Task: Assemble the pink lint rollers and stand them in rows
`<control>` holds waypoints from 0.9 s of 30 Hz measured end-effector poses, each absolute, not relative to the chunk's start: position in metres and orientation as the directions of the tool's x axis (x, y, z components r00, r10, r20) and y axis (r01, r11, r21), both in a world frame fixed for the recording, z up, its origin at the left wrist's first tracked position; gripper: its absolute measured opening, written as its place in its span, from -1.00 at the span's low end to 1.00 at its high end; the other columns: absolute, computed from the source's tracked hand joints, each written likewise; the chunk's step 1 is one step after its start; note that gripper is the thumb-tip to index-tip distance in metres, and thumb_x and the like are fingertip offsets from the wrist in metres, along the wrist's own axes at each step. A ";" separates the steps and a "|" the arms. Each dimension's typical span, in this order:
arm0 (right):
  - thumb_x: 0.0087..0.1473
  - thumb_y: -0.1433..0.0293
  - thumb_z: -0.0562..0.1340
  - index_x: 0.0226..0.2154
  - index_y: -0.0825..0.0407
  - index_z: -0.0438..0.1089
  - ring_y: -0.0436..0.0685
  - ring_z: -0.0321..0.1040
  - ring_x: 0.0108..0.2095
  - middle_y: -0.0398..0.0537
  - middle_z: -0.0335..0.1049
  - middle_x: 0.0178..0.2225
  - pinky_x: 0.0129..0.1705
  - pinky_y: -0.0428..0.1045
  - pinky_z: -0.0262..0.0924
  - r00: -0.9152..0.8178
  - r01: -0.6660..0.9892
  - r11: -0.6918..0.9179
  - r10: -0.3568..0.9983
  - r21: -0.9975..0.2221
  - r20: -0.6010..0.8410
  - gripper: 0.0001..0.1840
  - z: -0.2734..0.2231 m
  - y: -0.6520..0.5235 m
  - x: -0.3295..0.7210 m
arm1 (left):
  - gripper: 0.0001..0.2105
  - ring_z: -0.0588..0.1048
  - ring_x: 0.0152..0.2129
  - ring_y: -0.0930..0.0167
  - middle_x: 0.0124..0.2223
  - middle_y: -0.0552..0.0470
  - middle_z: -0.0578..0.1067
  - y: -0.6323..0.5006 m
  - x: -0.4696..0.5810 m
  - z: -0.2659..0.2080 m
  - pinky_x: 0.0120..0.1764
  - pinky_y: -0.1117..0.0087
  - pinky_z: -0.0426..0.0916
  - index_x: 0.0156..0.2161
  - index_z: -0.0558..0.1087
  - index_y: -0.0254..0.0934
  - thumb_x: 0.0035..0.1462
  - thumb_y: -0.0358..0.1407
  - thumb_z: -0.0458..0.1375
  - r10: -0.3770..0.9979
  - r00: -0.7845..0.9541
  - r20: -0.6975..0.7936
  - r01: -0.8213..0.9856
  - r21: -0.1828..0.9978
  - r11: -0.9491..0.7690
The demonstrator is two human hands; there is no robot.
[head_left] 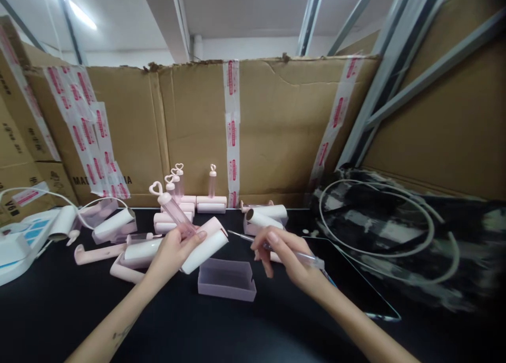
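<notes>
My left hand is closed around a pink lint roller with a white paper roll. Its clear pink handle tilts up to the left and ends in a heart-shaped loop. In my right hand is a screwdriver with a clear handle, its thin metal shaft pointing left toward the roller's end. The tip is apart from the roller. Below, between my hands, a translucent purple cover lies with its hollow side up on the black table.
Several pink lint rollers stand along the back. Loose white rolls and pink parts lie at left, beside a white power strip. A dark tablet and coiled white cable are at right. Cardboard walls the back.
</notes>
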State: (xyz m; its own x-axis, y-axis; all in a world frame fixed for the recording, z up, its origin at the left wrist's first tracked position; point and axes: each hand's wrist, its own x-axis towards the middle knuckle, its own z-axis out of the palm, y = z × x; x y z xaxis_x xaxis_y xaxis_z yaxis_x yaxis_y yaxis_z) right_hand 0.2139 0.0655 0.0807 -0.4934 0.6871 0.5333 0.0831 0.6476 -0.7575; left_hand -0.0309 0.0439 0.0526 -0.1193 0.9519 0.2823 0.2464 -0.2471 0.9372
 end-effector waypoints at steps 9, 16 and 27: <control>0.23 0.36 -0.03 -0.36 0.06 0.35 0.00 0.24 -0.59 -0.20 0.25 -0.65 -0.39 -0.04 0.14 -0.566 0.207 0.854 0.503 -0.477 0.653 -0.71 0.076 0.066 0.211 | -0.62 0.47 -0.41 0.30 -0.33 -0.06 0.54 0.041 -0.029 0.053 -0.44 0.45 0.26 -0.29 0.45 -0.37 -0.07 -0.05 0.21 0.964 -0.115 0.241 0.197 0.956 -0.216; 0.23 0.37 -0.04 -0.41 0.04 0.33 -0.01 0.23 -0.60 -0.20 0.22 -0.65 -0.42 -0.06 0.12 -0.588 0.258 0.852 0.512 -0.455 0.626 -0.70 0.082 0.060 0.211 | -0.62 0.46 -0.43 0.32 -0.36 -0.03 0.52 0.046 -0.031 0.048 -0.46 0.46 0.24 -0.30 0.43 -0.35 -0.05 -0.03 0.18 0.961 -0.112 0.255 0.272 0.938 -0.217; 0.25 0.44 -0.09 -0.42 0.04 0.17 0.02 0.18 -0.43 -0.07 0.18 -0.40 -0.39 -0.08 0.10 -0.748 0.391 0.897 0.441 -0.207 0.495 -0.76 0.056 0.060 0.189 | -0.70 0.50 -0.33 0.27 -0.35 -0.01 0.54 0.045 -0.020 0.037 -0.32 0.41 0.34 -0.30 0.45 -0.32 -0.07 -0.12 0.21 0.928 -0.167 0.333 0.265 0.922 -0.283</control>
State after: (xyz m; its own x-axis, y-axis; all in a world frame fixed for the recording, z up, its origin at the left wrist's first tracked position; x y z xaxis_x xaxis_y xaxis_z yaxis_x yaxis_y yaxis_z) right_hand 0.1886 0.0603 0.0562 -0.7485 0.4411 0.4953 0.3911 0.8967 -0.2074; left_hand -0.0196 0.0445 0.0371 -0.1667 0.9281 0.3329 0.2651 -0.2830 0.9217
